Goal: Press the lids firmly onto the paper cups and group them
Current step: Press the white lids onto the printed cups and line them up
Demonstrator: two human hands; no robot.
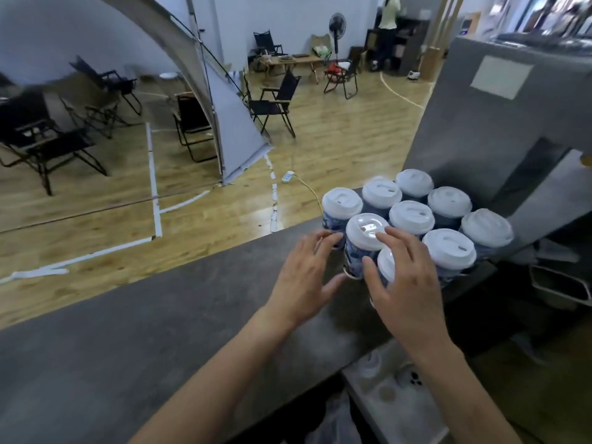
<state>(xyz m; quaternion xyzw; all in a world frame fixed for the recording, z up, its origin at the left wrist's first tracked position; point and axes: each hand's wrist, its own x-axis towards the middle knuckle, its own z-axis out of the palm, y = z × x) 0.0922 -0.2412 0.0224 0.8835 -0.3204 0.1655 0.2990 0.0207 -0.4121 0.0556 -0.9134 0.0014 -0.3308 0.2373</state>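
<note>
Several blue-patterned paper cups with white lids stand packed together on the grey counter [160,322] at its right end. The nearest-left cup [354,256] wears a white lid [363,230]. My left hand [306,277] is spread just left of that cup, fingers relaxed, thumb near its base. My right hand [405,280] reaches over from the right; its fingertips touch that lid's rim. It covers most of another lidded cup [384,264]. Behind stand more lidded cups, such as one at the back left [341,203] and one at the right [448,248].
A grey machine housing [499,116] rises right behind the cups. The counter's far edge drops to a wooden floor with folding chairs [272,104] and a tent [224,116]. A lower shelf [394,398] with white items sits under the counter's near edge.
</note>
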